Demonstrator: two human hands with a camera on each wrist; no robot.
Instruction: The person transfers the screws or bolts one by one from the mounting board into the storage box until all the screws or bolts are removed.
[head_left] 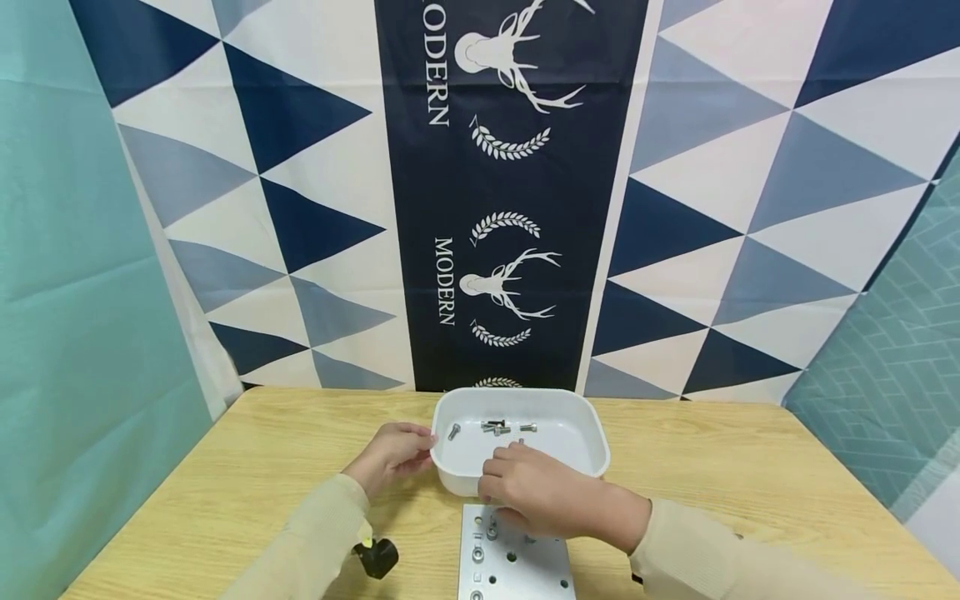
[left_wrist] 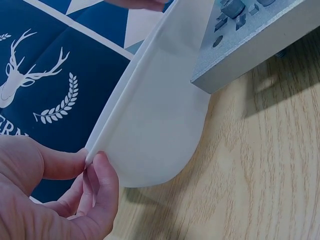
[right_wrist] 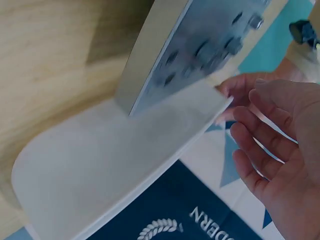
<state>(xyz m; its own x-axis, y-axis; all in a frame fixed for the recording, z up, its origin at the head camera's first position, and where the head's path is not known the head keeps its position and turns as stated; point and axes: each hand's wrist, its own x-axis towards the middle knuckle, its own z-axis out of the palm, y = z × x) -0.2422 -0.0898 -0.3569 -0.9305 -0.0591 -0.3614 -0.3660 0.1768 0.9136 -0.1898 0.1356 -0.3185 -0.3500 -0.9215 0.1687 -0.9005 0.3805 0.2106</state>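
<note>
My left hand (head_left: 396, 454) pinches the rim of a white plastic tray (head_left: 517, 403) at its left end; thumb and fingertips meet at the rim in the left wrist view. Inside the tray lie several socket head screws (head_left: 501, 431), mostly silver with a dark one among them. My right hand (head_left: 536, 490) is over the tray's front rim and the far end of a metal plate (head_left: 517, 579). Its fingers (right_wrist: 265, 132) are loosely bent with nothing visible between them. Several screws (head_left: 477, 554) stand in the plate, which also has bare holes; the hand hides part of it.
The wooden table (head_left: 300, 425) backs onto a patterned cloth (head_left: 315, 208) with navy and grey triangles. A small black device (head_left: 377, 558) is on the left wrist. Teal cloth (head_left: 97, 333) hangs at the left side.
</note>
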